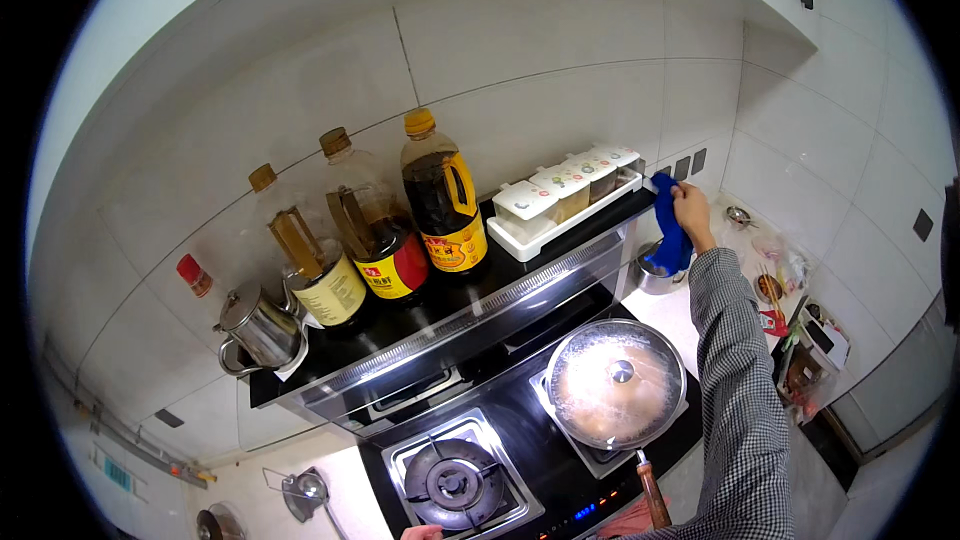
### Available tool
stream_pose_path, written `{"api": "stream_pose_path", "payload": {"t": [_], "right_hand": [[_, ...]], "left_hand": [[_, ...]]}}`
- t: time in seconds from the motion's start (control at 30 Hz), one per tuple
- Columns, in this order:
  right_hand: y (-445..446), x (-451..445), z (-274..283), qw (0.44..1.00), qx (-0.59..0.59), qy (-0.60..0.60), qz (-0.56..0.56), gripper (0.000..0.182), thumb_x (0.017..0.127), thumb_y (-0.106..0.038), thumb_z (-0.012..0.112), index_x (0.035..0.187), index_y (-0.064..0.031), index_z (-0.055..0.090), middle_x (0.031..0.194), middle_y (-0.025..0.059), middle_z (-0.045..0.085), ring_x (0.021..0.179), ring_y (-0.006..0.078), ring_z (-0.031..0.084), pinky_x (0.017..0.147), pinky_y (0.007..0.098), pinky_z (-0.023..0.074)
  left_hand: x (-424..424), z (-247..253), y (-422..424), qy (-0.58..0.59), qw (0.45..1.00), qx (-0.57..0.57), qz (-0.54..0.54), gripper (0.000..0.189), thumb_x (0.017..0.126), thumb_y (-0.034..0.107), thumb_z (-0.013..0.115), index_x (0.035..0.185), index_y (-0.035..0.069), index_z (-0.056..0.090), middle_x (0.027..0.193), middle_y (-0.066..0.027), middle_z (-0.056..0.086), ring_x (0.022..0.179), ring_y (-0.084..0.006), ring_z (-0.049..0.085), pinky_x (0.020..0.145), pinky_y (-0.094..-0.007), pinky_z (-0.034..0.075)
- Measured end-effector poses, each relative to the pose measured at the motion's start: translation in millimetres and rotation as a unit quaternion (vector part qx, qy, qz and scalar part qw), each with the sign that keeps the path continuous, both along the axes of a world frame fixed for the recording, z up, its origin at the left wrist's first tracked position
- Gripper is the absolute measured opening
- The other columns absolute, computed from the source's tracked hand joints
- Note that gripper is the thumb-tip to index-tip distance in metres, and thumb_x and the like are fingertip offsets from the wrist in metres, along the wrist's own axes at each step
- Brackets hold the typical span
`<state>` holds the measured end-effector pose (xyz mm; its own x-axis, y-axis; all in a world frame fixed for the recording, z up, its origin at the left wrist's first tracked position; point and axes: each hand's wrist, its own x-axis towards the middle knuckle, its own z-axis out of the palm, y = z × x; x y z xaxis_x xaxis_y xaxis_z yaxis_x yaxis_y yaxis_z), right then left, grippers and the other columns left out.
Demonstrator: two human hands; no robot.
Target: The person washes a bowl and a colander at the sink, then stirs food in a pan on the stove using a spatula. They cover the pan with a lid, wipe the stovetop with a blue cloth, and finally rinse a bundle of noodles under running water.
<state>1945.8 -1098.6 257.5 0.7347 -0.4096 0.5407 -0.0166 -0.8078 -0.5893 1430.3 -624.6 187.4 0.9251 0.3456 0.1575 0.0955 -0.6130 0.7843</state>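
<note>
My right hand [691,211], in a checked sleeve, is closed on a blue cloth [670,229] at the right end of the black shelf. The cloth hangs down beside a metal pot [655,270]. Only a small part of my left hand [422,532] shows at the bottom edge, near the front of the left burner [454,484]; its fingers cannot be made out. A frying pan with a glass lid [616,384] sits on the right burner, its wooden handle [652,495] towards me. The lid is fogged, with pale food beneath.
On the black shelf [480,298] stand several sauce bottles [442,202], a metal oil pot [255,322] and a white seasoning rack [562,229]. The right counter holds a small bowl with chopsticks [769,286] and plastic bags. A ladle [309,491] lies at the left.
</note>
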Motion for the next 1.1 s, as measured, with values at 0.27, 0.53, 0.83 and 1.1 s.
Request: {"api": "stream_pose_path", "payload": {"t": [0.27, 0.53, 0.83, 1.1], "right_hand": [[-13.5, -2.8, -51.3, 0.574, 0.761, -0.250, 0.171, 0.035, 0.098, -0.025, 0.035, 0.112, -0.0042, 0.060, 0.109, 0.0127, 0.064, 0.095, 0.0279, 0.063, 0.087, 0.0414, 0.0522], [238.4, -161.3, -28.0, 0.354, 0.882, -0.083, 0.299, 0.024, 0.092, -0.022, 0.041, 0.094, -0.0089, 0.061, 0.093, 0.0052, 0.064, 0.087, 0.0223, 0.062, 0.084, 0.0374, 0.0516], [513.0, -323.0, -11.5, 0.321, 0.846, 0.241, 0.350, 0.010, 0.080, -0.016, 0.065, 0.090, -0.0140, 0.062, 0.092, 0.0035, 0.065, 0.084, 0.0247, 0.061, 0.077, 0.0383, 0.0503], [641.9, -437.8, -61.0, 0.199, 0.695, 0.442, 0.531, 0.036, 0.095, -0.033, 0.050, 0.122, -0.0098, 0.054, 0.115, 0.0082, 0.063, 0.100, 0.0216, 0.063, 0.086, 0.0347, 0.0515]], "left_hand": [[-33.7, -18.5, 5.4, 0.002, 1.000, -0.024, 0.017, 0.008, 0.089, 0.005, 0.058, 0.096, 0.002, 0.061, 0.085, -0.0119, 0.059, 0.073, -0.0233, 0.058, 0.067, -0.0303, 0.047], [-52.8, -9.0, 20.2, -0.018, 0.999, -0.043, 0.019, 0.010, 0.089, 0.004, 0.056, 0.097, 0.003, 0.062, 0.087, -0.0138, 0.061, 0.079, -0.0283, 0.060, 0.070, -0.0339, 0.048], [-131.9, -32.8, 74.4, -0.031, 0.990, -0.031, 0.133, 0.013, 0.090, 0.010, 0.059, 0.100, 0.004, 0.064, 0.086, -0.0101, 0.062, 0.078, -0.0224, 0.060, 0.072, -0.0318, 0.048], [-190.0, -49.8, 121.5, -0.016, 0.965, -0.030, 0.259, 0.017, 0.092, 0.010, 0.056, 0.106, 0.002, 0.062, 0.093, -0.0093, 0.061, 0.081, -0.0199, 0.058, 0.075, -0.0316, 0.048]]}}
